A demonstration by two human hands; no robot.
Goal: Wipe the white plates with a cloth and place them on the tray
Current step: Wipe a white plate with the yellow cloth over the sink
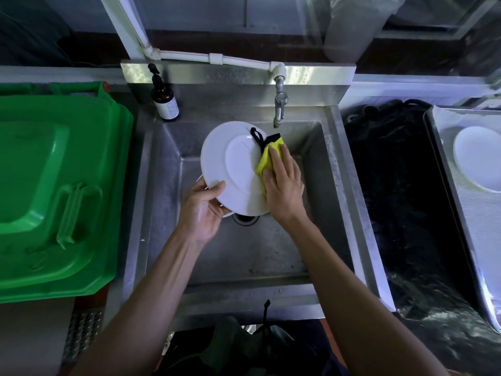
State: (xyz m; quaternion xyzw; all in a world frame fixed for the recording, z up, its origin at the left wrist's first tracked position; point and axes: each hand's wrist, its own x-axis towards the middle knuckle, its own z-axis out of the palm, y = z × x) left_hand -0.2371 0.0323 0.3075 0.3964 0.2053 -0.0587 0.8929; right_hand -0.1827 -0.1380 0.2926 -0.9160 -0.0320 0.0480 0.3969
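White plate (235, 169) held tilted over the steel sink (349, 185), underside up. Left hand (202, 213) grips its lower-left rim: thumb on top, other fingers curled beneath. Right hand (284, 185) presses the yellow cloth (267, 161) flat vs. the plate's right edge, fingers straight on the cloth. 2nd plate (477, 158) lies on the metal tray (461, 207) at right.

steel sink (349, 185), tap (279, 104), soap btl (164, 100), green lid (54, 185)

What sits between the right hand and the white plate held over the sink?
In the head view, a folded yellow cloth with a black loop lies between the right hand and the round white plate.
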